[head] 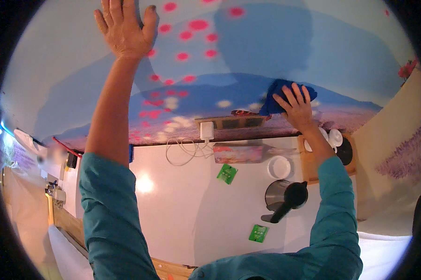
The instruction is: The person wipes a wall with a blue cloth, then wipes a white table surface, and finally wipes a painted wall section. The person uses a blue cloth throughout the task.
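My left hand (128, 33) rests flat, fingers spread, against the painted wall (182, 21) with its pink dots and blue hills. Lower on the same wall, at the right, my right hand (298, 106) presses a dark blue cloth (280, 94) to the surface, just above and right of a socket panel (231, 122). A white charger (207, 131) is plugged into that panel, its white cable (179, 163) looping onto the white tabletop (168, 217). Part of the cloth is hidden under my right fingers.
On the table are a patterned tissue box (237, 153), green sachets (227, 174), a white dish (279, 167) and an electric kettle (284, 197). A wooden tray (310, 178) with white cups (335, 137) stands in the right corner. Other furniture is at the left.
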`<action>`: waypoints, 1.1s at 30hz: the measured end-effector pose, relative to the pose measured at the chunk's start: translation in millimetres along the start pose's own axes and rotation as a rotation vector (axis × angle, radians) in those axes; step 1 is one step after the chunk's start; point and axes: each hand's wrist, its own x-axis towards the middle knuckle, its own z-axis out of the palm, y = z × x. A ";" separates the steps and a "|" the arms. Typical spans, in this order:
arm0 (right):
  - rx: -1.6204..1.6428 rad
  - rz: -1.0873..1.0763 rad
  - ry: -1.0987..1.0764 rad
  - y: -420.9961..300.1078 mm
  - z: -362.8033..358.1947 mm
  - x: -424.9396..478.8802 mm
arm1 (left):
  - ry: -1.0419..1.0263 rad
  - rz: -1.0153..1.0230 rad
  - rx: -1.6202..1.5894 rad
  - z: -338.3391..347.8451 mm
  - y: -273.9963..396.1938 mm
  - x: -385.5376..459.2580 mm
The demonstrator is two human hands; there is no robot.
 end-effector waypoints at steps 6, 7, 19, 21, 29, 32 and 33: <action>0.082 0.039 0.151 -66.3 8.6 92.6 | 0.047 0.048 -0.002 -0.6 -5.4 -1.3; 0.075 -0.005 0.095 -84.1 9.0 106.6 | 0.039 0.050 0.013 -1.6 -7.1 -2.5; 0.018 -0.158 -0.059 -126.1 15.9 135.0 | -0.072 -0.022 -0.060 -5.6 -5.7 -5.8; -0.009 0.029 0.142 -107.1 -9.3 162.0 | -0.089 -0.035 -0.110 -8.8 -3.3 -6.9; -0.051 0.040 -0.062 -179.1 -0.8 229.4 | -0.044 0.001 -0.199 -9.5 -14.2 -5.7; -0.025 -0.199 -0.067 -197.8 27.7 200.8 | -0.094 0.009 -0.202 -9.9 -14.3 -6.5; -0.018 -0.265 -0.049 -199.9 31.3 191.0 | -0.096 0.010 -0.198 -10.6 -14.2 -6.8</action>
